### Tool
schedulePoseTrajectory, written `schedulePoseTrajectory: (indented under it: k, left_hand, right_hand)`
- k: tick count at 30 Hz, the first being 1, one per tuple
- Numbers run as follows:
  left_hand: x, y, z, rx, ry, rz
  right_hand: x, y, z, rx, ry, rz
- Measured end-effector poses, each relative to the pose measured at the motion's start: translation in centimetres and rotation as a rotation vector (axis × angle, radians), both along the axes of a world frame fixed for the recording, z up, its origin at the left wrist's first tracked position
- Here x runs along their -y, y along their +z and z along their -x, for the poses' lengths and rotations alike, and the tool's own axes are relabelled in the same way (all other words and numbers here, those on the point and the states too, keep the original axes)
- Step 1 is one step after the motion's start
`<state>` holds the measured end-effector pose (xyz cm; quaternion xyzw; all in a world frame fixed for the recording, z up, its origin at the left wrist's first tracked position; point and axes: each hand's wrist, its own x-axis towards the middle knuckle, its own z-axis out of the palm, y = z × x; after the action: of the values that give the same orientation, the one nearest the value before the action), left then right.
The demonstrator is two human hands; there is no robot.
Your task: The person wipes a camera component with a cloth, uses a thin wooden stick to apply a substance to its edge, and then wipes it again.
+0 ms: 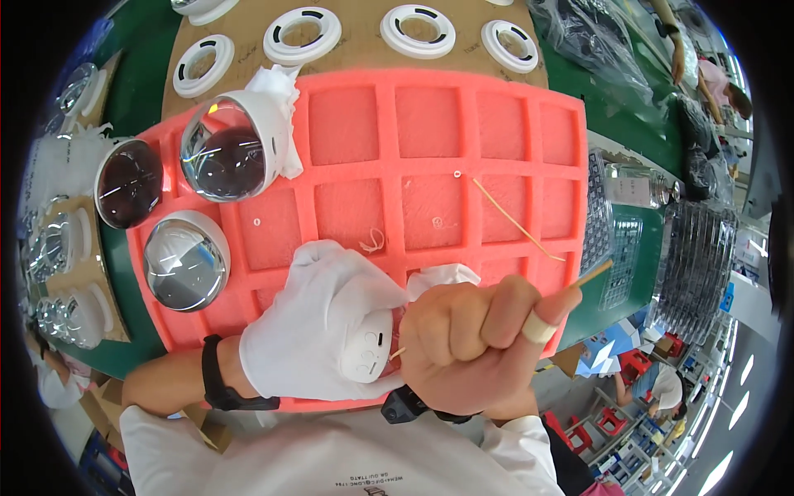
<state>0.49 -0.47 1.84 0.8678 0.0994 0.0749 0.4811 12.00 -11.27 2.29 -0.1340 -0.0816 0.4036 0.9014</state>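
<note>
1. Your left hand (318,326), one of two, wears a white cloth glove and grips one device (366,355): smooth white plastic, rounded, with a dark slot, just above the tray's near edge.
2. Your bare right hand (471,343) is closed in a fist on a thin wooden stick (594,273); one pale band (539,330) circles a digit. You cannot tell whether the piece showing beside the device is the same stick.
3. The tray (390,124) is red foam with squarish compartments; one loose stick (519,219), thin and yellowish, lies across its right side.
4. Three glossy, rounded domes (184,263) sit at the tray's left; one has crumpled white wrap (285,116) beside it.
5. Four whole white rings (390,33), smooth, with dark slots, lie on brown cardboard (358,45) beyond the tray.
6. Under these runs the green tabletop (149,62).
</note>
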Motion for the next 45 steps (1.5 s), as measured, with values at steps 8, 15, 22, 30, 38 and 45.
schedulePoseTrajectory:
  k: [8,15,22,30,38,45]
  left_hand:
    - [0.0,-0.1,0.1,0.058,0.07,0.042]
    - [-0.1,0.1,0.2,0.006,0.045,0.029]
    - [0.2,-0.2,0.1,0.047,0.061,0.034]
    - [0.2,-0.3,0.1,0.086,0.081,0.036]
    - [0.3,-0.1,0.3,0.077,0.089,0.05]
    - [0.7,-0.7,0.5,0.1,0.102,0.033]
  right_hand:
    - [-0.5,-0.1,0.3,0.143,-0.013,0.085]
    - [-0.5,0.9,-0.1,0.243,0.094,0.124]
    - [-0.3,1.0,-0.5,0.112,0.173,0.074]
    - [-1.1,0.1,0.9,0.079,-0.155,-0.154]
    - [-0.5,1.3,0.3,0.261,0.006,0.138]
    - [0.3,-0.4,1.1,0.213,0.074,-0.006]
